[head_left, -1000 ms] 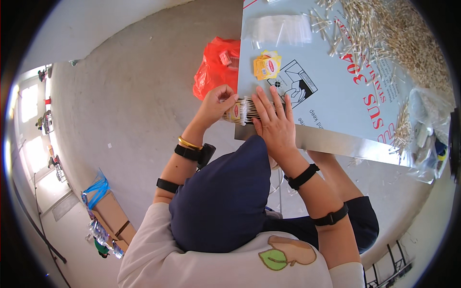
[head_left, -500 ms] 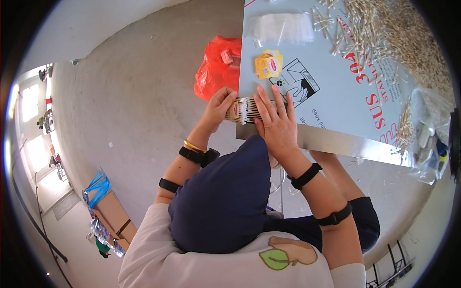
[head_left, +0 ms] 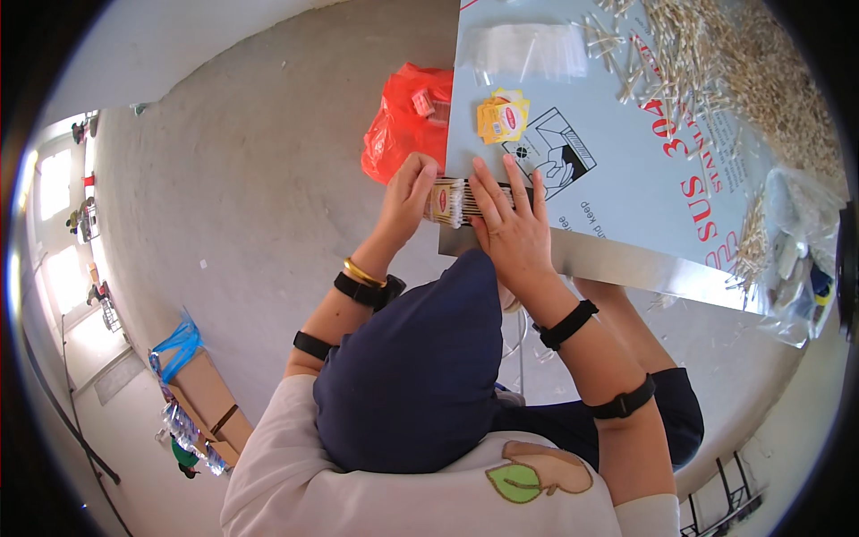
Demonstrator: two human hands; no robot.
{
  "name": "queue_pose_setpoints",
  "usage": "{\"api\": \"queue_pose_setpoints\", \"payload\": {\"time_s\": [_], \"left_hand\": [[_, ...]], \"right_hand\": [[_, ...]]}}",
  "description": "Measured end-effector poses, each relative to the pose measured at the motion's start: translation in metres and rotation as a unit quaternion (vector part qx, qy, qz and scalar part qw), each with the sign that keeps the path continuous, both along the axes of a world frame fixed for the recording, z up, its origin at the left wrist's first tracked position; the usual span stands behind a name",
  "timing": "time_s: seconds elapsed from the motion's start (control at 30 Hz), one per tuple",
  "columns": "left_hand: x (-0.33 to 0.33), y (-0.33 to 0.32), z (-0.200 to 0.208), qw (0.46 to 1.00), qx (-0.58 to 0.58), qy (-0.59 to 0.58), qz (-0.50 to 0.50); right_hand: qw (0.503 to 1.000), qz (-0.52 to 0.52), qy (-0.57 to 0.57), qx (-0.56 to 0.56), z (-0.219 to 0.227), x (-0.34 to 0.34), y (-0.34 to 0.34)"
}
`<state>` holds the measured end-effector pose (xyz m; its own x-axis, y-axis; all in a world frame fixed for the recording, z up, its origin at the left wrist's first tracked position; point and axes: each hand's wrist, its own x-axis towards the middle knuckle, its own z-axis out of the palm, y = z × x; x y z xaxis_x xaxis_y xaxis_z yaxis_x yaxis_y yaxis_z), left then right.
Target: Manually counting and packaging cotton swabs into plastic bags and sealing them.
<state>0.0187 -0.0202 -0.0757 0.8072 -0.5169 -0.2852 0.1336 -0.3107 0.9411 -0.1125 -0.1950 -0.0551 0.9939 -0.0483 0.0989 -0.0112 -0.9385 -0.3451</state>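
- Since the earlier frames, little has moved: both hands stay at the near left edge of the sheet, the bundle a touch more squared between them; the left wrist has shifted slightly.
- Left hand (head_left: 407,192) closed on the left end of a bundle of cotton swabs (head_left: 450,202), fingers curled over the white tips.
- Right hand (head_left: 512,224) lies flat over the right part of the bundle, fingers spread and pressing it down; not a closed grasp, more a hold from above.
- The bundle sits on the near left corner of a pale blue printed sheet (head_left: 626,179) with a bare metal edge toward the person.
- Just beyond the hands, a small yellow packet (head_left: 503,116) lies on the sheet; farther still, a stack of clear plastic sleeves (head_left: 528,49).
- Far right of the sheet: a large loose heap of swabs (head_left: 743,63), strays scattered toward the middle.
- Left of the sheet, on the concrete floor (head_left: 250,179), an orange plastic bag (head_left: 398,125).
- Right edge: a clear bag (head_left: 796,224) holding more swabs.
- Near left: a cardboard box (head_left: 201,394) with blue plastic on it.
- Black bands on both forearms; a gold bangle on the left wrist.
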Motion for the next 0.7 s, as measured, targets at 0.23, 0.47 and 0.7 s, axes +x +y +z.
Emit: {"api": "queue_pose_setpoints", "payload": {"time_s": [0.23,0.47,0.7], "left_hand": [[-0.004,0.010,0.066,0.862,0.186,-0.412,-0.231],[-0.001,0.002,0.046,0.827,0.229,-0.451,-0.246],[-0.008,-0.008,0.047,0.805,0.263,-0.487,-0.212]], "right_hand": [[1.000,-0.001,0.013,-0.011,0.001,-0.001,-0.002],[1.000,0.005,0.011,0.010,0.003,0.001,0.001],[0.994,-0.024,-0.024,0.105,0.000,0.011,0.017]]}}
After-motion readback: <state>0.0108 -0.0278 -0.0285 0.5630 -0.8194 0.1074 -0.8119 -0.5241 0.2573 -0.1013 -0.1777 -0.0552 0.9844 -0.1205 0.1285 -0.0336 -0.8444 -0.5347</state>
